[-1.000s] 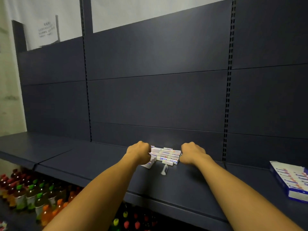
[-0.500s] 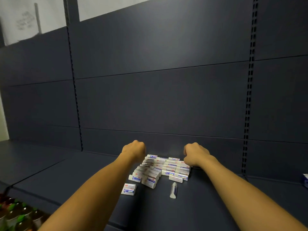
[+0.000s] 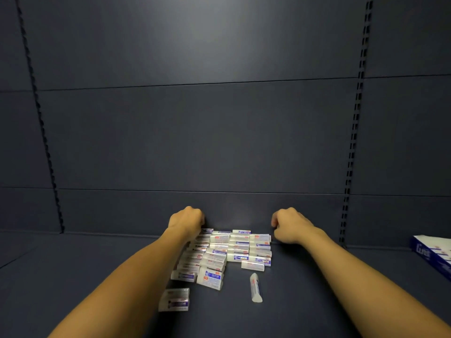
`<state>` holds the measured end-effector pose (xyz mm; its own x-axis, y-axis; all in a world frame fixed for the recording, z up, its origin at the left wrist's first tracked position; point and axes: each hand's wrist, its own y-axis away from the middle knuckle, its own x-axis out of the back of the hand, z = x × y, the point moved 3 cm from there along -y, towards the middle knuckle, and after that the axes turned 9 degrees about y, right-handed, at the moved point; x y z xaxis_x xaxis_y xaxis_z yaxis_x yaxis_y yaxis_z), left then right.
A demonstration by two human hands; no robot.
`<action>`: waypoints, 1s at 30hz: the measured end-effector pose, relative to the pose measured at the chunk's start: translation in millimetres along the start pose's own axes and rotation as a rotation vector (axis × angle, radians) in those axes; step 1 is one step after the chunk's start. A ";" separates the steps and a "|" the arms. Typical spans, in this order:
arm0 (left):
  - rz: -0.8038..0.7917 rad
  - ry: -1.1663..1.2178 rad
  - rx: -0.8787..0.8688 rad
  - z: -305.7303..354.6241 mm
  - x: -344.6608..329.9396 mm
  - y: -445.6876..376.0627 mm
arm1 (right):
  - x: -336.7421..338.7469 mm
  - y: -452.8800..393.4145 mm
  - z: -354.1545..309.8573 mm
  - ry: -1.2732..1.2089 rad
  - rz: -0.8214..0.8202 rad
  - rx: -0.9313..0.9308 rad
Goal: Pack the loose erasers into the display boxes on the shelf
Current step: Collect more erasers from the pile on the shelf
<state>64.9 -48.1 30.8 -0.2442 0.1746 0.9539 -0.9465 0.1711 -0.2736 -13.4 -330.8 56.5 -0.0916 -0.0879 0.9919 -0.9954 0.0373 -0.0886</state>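
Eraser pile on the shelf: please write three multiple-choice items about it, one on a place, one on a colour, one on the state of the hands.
1. Where does the display box lie?
A. at the far right edge of the shelf
B. left of the pile
C. on top of the pile

2. What colour is the shelf?
A. white
B. dark blue-grey
C. red

3. How are the two hands?
A. both flat, palms up
B. both curled, at the back corners of the pile
C. both holding the box

Answers:
1 A, the box is cut by the right border, apart from the eraser pile.
2 B, its surface and back panels are dark.
3 B, the left hand and right hand are curled behind the pile.
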 end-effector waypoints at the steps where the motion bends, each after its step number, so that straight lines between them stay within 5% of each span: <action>1: -0.005 -0.004 -0.011 -1.5 -2.3 -1.3 | -1.9 -1.9 -0.4 -0.007 0.000 -0.002; 22: -0.264 0.143 -0.124 -22.3 -6.1 -8.5 | -11.2 -18.9 -34.4 0.021 -0.001 0.039; 30: -0.200 0.223 -0.128 -21.3 2.7 -7.2 | -12.4 -12.6 -40.1 -0.054 -0.008 0.131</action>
<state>75.5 -28.2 32.7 0.0093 0.3309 0.9436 -0.9333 0.3417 -0.1106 1.4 -290.3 49.0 -0.0820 -0.1411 0.9866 -0.9910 -0.0938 -0.0958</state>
